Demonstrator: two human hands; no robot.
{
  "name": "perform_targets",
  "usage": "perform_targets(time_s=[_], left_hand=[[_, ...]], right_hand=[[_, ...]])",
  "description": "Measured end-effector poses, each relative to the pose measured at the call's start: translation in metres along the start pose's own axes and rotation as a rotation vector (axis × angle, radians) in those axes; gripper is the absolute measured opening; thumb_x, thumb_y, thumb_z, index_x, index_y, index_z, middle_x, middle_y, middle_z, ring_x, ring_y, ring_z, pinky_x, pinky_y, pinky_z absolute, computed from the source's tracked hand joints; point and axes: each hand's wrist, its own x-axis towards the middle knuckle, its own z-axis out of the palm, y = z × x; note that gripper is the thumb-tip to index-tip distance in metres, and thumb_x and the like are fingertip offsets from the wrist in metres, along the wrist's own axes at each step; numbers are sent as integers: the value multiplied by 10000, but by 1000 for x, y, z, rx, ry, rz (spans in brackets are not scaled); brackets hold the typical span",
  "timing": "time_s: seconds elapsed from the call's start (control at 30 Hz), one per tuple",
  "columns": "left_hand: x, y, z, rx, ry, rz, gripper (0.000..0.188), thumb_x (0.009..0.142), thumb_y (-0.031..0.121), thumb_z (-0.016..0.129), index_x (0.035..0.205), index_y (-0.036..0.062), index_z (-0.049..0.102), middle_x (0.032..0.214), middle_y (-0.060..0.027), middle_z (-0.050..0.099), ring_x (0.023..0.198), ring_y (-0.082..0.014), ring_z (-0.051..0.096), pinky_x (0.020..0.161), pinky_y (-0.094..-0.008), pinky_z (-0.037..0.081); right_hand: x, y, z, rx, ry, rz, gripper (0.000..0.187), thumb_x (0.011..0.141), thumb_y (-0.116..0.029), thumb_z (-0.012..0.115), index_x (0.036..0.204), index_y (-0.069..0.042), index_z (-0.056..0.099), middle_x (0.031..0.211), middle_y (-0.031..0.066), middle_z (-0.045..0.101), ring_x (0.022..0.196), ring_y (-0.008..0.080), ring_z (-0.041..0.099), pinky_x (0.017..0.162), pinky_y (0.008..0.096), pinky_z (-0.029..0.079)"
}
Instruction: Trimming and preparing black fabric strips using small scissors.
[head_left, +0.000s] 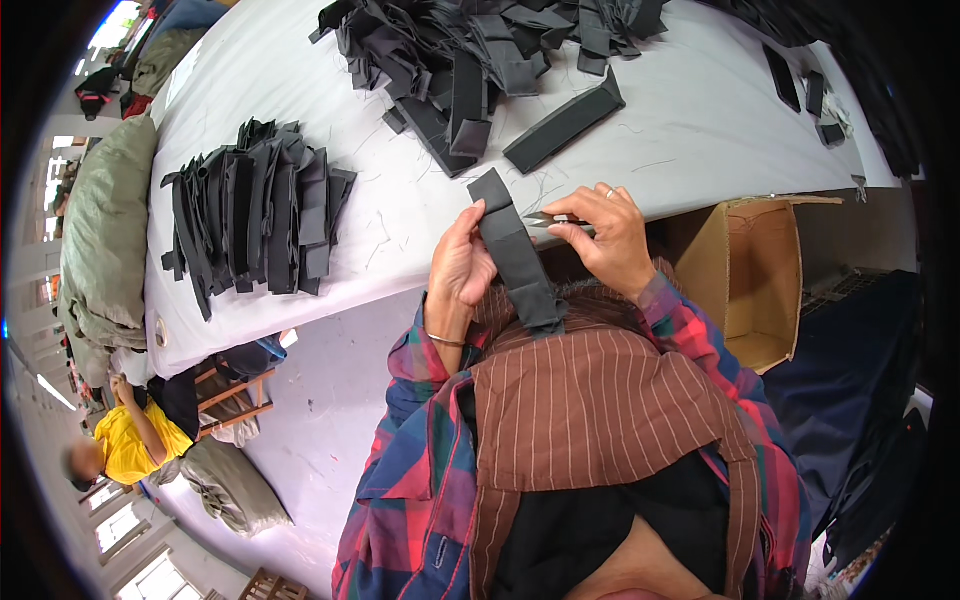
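Note:
My left hand (460, 268) grips a long black fabric strip (518, 262) that runs from the table edge down onto my striped brown apron. Small metal thread snips (548, 220) are pinched in my right hand (608, 238), their tips touching the strip's right edge near its top. Both hands sit just in front of the white table (400, 230).
A neat stack of black strips (255, 215) lies at the table's left. A loose heap of black pieces (480, 55) covers the far middle, with one long strip (565, 120) beside it. An open cardboard box (755, 275) stands to my right. A person in yellow (120, 445) sits lower left.

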Motion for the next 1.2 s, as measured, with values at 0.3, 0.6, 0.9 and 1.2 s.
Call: perform_targets(time_s=[0.3,0.6,0.9,1.2], left_hand=[[-1,-4,15,-19,84,54,221,934,189,563,1046,-1,571,994,-112,625,903,-222,627,801,-396,542],[0,-7,13,-22,52,57,204,940,186,551,1050,15,569,1021,-116,631,916,-220,633,799,-374,544],[2,-9,9,-53,33,22,206,947,197,539,1054,24,571,1018,-113,636,923,-219,636,803,-375,548],[-12,-3,25,149,-38,4,250,940,144,548,1154,14,547,1002,-74,629,869,-164,629,733,-348,564]], right_hand=[[-2,-11,14,-54,-27,-91,203,698,-178,753,888,-160,688,845,-1,532,688,202,512,623,325,359],[-2,-14,18,-19,-65,-85,199,697,-178,749,884,-152,687,833,12,529,684,202,507,624,322,363],[-3,-16,22,-78,-28,-122,190,693,-177,745,867,-146,678,829,15,531,715,204,533,624,327,356],[12,1,17,445,40,302,273,743,-116,739,995,-73,646,827,21,560,746,154,540,715,270,448]])
